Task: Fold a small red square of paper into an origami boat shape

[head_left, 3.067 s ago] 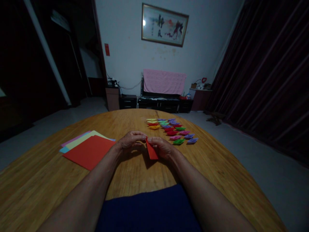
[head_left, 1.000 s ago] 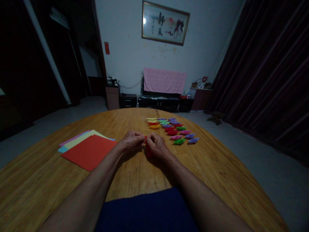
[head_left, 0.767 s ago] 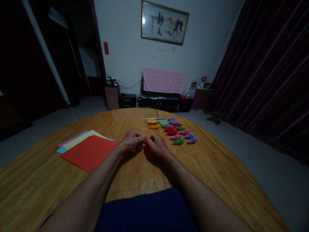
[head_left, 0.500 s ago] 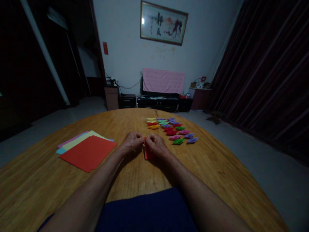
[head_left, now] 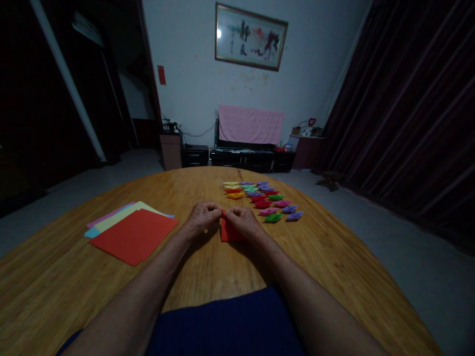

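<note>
A small folded piece of red paper (head_left: pixel 230 233) rests on the wooden table between my hands. My left hand (head_left: pixel 203 217) pinches its upper left corner with closed fingertips. From the other side, my right hand (head_left: pixel 243 220) grips the top edge, thumb and fingers pressed together, and covers much of the paper's upper right part. The two sets of fingertips almost meet at that corner. How the layers are folded there is hidden by the fingers.
Left of my arms lies a stack of coloured paper sheets (head_left: pixel 135 236), red on top. Beyond my right hand stand several folded paper boats (head_left: pixel 262 203) in rows. The round wooden table (head_left: pixel 200 287) curves away, with a towel-covered television (head_left: pixel 250 124) past it.
My right hand has tilted slightly flatter, and more of the red paper shows beneath it. My left hand stays at the same corner.
</note>
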Tool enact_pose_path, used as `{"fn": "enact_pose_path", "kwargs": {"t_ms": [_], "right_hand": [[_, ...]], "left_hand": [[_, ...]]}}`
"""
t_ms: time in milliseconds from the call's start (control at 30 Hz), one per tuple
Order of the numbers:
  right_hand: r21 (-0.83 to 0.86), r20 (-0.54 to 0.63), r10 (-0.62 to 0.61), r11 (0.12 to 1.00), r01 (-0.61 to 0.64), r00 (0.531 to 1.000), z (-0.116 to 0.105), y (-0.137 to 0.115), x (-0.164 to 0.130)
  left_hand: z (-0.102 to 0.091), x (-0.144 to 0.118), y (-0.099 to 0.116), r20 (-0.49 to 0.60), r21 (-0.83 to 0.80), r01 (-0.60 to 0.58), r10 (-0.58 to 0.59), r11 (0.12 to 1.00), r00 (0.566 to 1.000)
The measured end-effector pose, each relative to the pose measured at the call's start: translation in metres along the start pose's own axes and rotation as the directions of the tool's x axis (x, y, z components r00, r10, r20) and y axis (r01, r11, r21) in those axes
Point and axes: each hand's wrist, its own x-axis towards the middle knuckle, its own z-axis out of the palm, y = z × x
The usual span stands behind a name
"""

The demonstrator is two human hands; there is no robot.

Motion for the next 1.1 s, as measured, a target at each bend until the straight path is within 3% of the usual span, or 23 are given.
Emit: {"fn": "enact_pose_path", "kwargs": {"t_ms": [233, 567, 933, 1100], "right_hand": [[0.038, 0.039, -0.002, 0.999, 0.001, 0.999, -0.002, -0.008, -0.006], [0.125, 0.017, 0.002, 0.992, -0.004, 1.000, 0.001, -0.016, -0.008], [0.248, 0.078, 0.112, 0.960, -0.128, 0.991, -0.005, -0.020, -0.012], [0.354, 0.124, 0.112, 0.923, -0.149, 0.986, -0.006, -0.019, -0.012]], "left_hand": [[-0.002, -0.002, 0.005, 0.018, 0.002, 0.015, -0.015, 1.000, 1.000], [0.001, -0.012, 0.011, 0.045, -0.138, 0.040, -0.035, 0.990, 0.998], [-0.006, 0.002, 0.006, 0.021, 0.015, -0.072, 0.072, 0.997, 0.997], [-0.008, -0.005, 0.016, 0.094, -0.024, -0.009, 0.011, 1.000, 0.996]]}}
